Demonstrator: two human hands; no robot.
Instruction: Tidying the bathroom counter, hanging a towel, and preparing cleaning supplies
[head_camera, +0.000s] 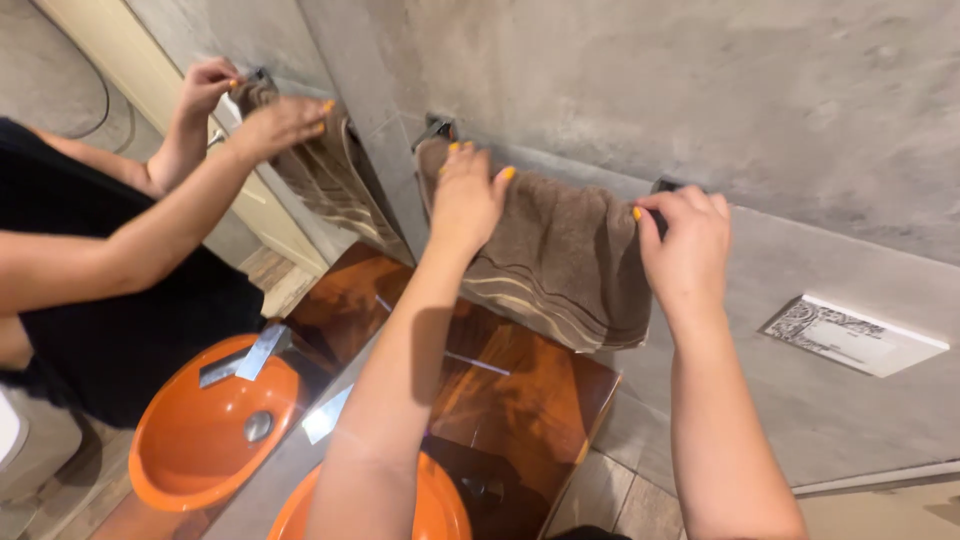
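Left hand (465, 195) lies flat on the brown towel (560, 260) draped over the wall rail (662, 185), right hand (690, 240) pinches its edge; uneven pulling may slide it onto the wooden worktop (520, 390) below.

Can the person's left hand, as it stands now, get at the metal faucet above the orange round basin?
Probably yes: the left hand rests flat on the brown striped towel, holding nothing, and no object stands between it and the metal faucet below.
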